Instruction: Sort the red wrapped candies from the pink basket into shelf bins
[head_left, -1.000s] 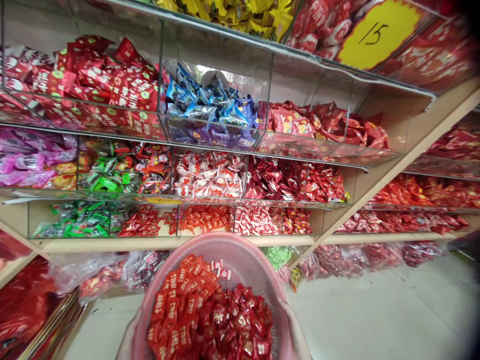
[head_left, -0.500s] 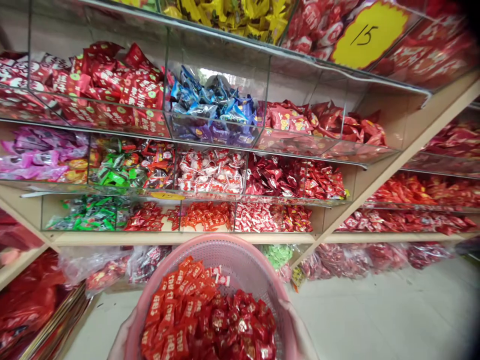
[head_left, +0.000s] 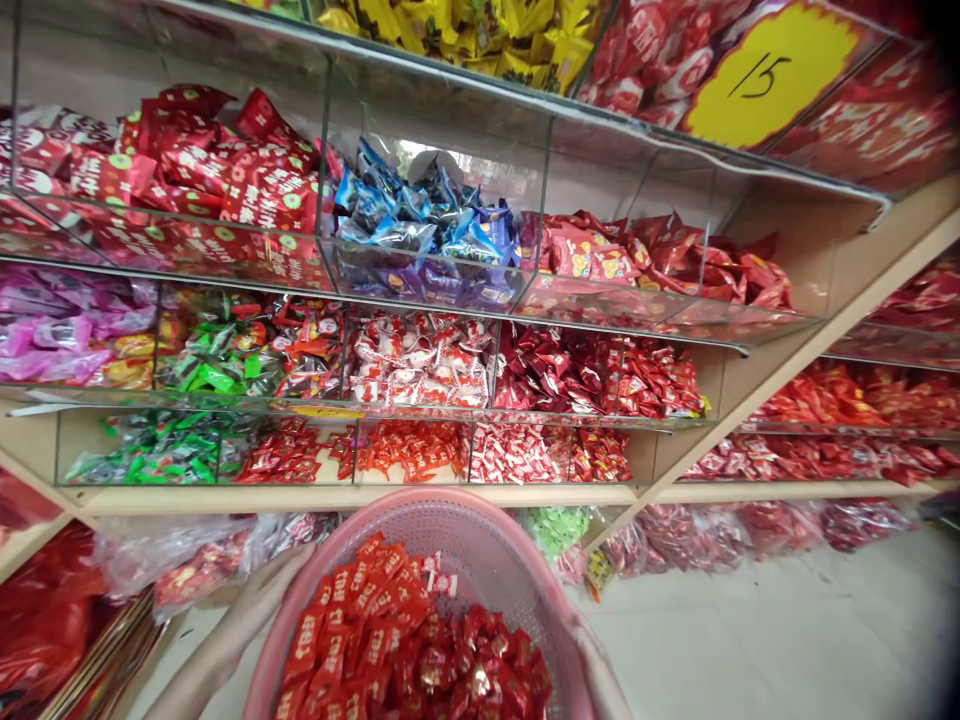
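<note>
A pink perforated plastic basket (head_left: pixel 517 540) is at the bottom centre, in front of the shelves. Orange-red flat candy packets (head_left: pixel 337 640) fill its left part. Darker red shiny wrapped candies (head_left: pixel 480 660) lie to the right of them, with a couple of white-and-red packets (head_left: pixel 442 580) near the far side. My right hand (head_left: pixel 592 655) grips the basket's right rim, its fingers partly hidden. My left hand (head_left: pixel 274 582) is at the outside of the left rim, fingers stretched forward; whether it touches the rim I cannot tell.
Tiered shelves with clear dividers hold wrapped sweets: blue packets (head_left: pixel 420 210), green packets (head_left: pixel 165 450), orange-red candies (head_left: pixel 412 445). A yellow price tag (head_left: pixel 772 75) reads 15. Plastic bags of sweets (head_left: pixel 202 570) lie below. Flat stacked sheets (head_left: pixel 112 650) stand at lower left.
My left hand has moved forward along the basket's left side, its fingers now stretched and more forearm showing. My right hand stays on the rim. The view has shifted slightly.
</note>
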